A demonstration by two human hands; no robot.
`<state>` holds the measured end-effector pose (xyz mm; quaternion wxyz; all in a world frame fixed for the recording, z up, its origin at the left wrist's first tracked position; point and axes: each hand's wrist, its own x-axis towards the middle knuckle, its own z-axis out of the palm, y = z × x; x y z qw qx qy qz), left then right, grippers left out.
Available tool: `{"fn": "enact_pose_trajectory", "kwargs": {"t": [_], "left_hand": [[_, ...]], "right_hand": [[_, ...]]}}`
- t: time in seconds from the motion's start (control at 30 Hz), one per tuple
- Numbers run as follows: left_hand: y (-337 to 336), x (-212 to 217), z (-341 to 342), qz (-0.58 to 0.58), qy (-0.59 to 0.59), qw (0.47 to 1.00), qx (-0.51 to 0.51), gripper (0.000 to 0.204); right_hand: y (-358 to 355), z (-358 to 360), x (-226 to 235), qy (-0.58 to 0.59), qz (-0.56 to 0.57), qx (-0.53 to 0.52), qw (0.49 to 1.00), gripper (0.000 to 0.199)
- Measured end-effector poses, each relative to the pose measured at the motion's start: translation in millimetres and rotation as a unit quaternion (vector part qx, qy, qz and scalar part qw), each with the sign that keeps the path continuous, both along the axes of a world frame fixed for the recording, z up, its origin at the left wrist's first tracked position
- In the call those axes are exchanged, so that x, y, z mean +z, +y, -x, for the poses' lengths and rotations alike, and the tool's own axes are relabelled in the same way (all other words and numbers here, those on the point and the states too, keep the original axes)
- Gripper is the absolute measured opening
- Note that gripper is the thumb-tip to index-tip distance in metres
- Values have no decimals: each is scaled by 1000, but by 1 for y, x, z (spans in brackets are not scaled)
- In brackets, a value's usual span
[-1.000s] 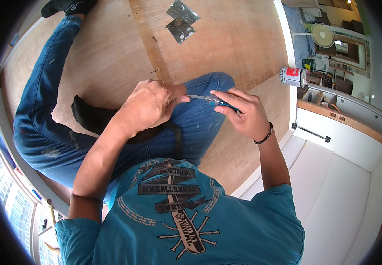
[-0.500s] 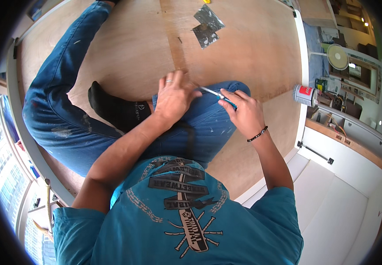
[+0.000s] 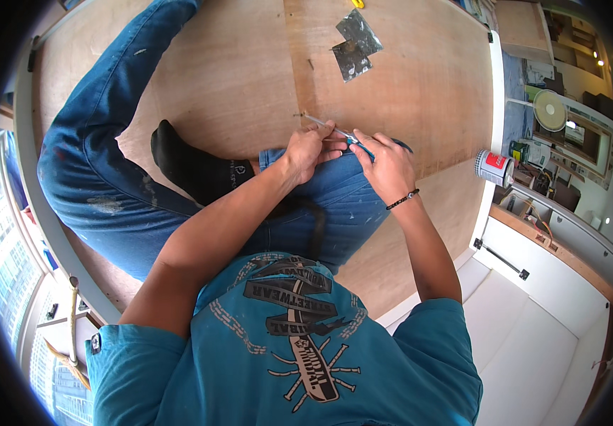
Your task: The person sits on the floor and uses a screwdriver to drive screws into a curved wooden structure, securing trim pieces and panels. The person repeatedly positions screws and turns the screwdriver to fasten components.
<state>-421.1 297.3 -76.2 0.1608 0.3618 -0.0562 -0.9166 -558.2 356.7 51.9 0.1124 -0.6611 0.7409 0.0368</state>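
Note:
My right hand [image 3: 386, 165], a dark beaded bracelet at its wrist, is closed around the blue-and-black handle of a screwdriver [image 3: 345, 133]. The fingers of my left hand [image 3: 310, 150] are pinched on its thin metal shaft. The shaft slants up and left, its tip over the plywood panel [image 3: 235, 71], close to a small dark mark on a darker strip. Whether the tip touches the wood I cannot tell. Both hands are above my bent right leg in blue jeans [image 3: 321, 195].
Two overlapping square metal sheets [image 3: 355, 50] lie on the panel, with a small yellow object [image 3: 357, 3] beyond them. A grey-and-red tin [image 3: 494, 168] stands at the white right edge [image 3: 494, 106]. My socked foot [image 3: 186, 160] rests left of the hands.
My left hand has turned and moved right, from a blurred, palm-down pose to a pinch on the shaft. The view has shifted slightly; the right hand keeps its grip.

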Motion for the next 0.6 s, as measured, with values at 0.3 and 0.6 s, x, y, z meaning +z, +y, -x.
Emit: {"fn": "enact_pose_trajectory", "kwargs": {"t": [0.3, 0.6], "left_hand": [[-2, -3, -3, -9, -2, 1000, 2, 27], [-3, -10, -2, -22, 0, 1000, 9, 27]], "right_hand": [[-9, -7, 1, 14, -19, 6, 1000, 33], [-13, -6, -3, 20, -15, 32, 999, 31]]}}
